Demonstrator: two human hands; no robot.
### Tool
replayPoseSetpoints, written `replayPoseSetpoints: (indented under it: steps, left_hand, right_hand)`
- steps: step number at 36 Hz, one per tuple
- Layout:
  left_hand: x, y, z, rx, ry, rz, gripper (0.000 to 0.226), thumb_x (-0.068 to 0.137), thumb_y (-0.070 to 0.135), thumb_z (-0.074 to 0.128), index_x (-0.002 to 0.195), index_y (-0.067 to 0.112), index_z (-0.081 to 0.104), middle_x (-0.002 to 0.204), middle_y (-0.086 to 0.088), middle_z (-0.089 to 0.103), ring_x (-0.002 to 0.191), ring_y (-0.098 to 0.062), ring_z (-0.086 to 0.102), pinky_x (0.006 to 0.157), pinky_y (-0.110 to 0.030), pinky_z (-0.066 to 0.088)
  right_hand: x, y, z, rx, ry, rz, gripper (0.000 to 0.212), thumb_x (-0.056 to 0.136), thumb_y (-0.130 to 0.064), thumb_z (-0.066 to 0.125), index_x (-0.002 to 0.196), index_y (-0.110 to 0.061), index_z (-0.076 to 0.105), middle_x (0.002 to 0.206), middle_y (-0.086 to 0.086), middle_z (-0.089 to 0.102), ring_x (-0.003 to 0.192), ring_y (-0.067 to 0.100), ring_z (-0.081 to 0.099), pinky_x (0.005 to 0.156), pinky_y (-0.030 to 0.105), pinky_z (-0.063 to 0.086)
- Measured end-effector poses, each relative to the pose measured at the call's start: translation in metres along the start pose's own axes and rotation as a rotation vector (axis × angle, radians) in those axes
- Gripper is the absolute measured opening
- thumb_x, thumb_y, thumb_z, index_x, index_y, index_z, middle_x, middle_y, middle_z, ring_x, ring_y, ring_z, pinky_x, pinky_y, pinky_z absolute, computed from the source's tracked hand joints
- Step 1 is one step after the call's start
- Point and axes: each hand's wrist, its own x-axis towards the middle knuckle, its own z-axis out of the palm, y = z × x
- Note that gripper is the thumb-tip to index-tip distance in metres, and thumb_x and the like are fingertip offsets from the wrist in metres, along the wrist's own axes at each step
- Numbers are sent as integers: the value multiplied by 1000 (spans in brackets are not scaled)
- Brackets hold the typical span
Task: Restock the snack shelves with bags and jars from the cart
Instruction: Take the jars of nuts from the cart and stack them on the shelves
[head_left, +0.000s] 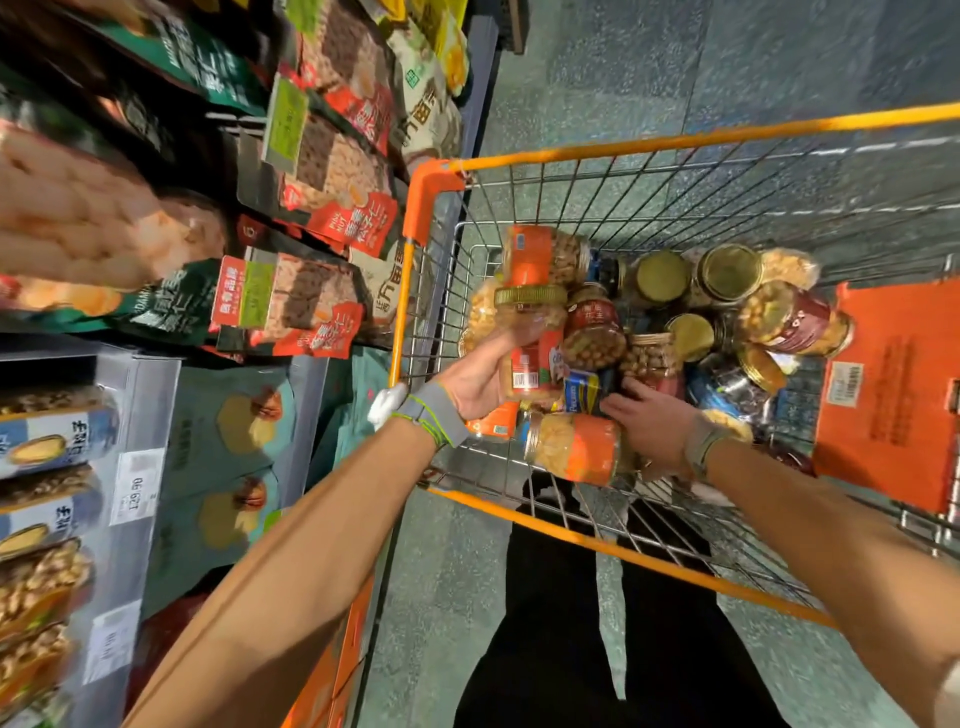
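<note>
i read this as mid-task, with most of the restocking left to do. the orange-rimmed wire cart (623, 150) holds a heap of clear glass jars of nuts with gold lids (727, 291), lying on their sides and ends, a dozen or so as far as i can count, plus some blue packets low in the pile.

my left hand (480, 382) is clamped round one clear gold-lidded jar with an orange-red label (535, 343). the jar sits just above the cart's near-left corner and has not reached a shelf yet.

my right hand (652, 421) is down among the jars, well apart from the left. its fingertips are at a blue packet (584, 389), beside another orange-labelled jar lying on its side (576, 449). i cannot tell whether it has hold of anything.

to my left, the grey metal snack shelves (150, 395) look well filled with red-and-brown printed snack bags (332, 171). i can't make out an obvious gap for jars from here.
</note>
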Motion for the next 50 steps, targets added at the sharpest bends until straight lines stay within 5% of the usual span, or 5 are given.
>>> replayPoseSetpoints:
  steps: [22,33,42,45,50]
  left_hand:
    - [-4,10,7,1,21,-25,99,58,45,95,139,11,48,111,-13,69,95,-29,70,84,-50,59]
    - [-12,9,22,59,41,-20,81,51,55,94,118,19,65,113,-12,69,103,-34,66,85,-51,57]
    - [-26,17,16,77,58,-10,47,77,38,79,116,19,62,97,-3,76,81,-19,75,72,-42,62]
    - [-31,22,10,44,100,52,75,56,44,95,119,20,63,99,-6,74,79,-21,73,69,-42,61]
    - [-50,32,1,97,231,189,31,82,20,69,111,22,59,90,3,77,80,-16,74,65,-38,63]
  right_hand:
    - [-42,53,-32,171,132,75,121,59,-99,31,135,-6,49,126,8,56,107,24,45,105,35,37]
    - [-69,113,-69,675,-2,385,77,82,-87,40,117,-19,53,91,1,60,83,24,59,83,45,52]
    - [-61,105,-84,511,-72,424,86,77,-93,27,100,-15,56,78,2,60,69,21,56,63,35,49]
    - [-55,105,-89,443,-95,426,89,74,-94,18,79,-15,59,65,-1,53,56,18,45,56,31,42]
    - [-42,94,-96,378,209,563,92,89,-78,-2,79,-11,60,85,8,58,78,26,58,69,36,52]
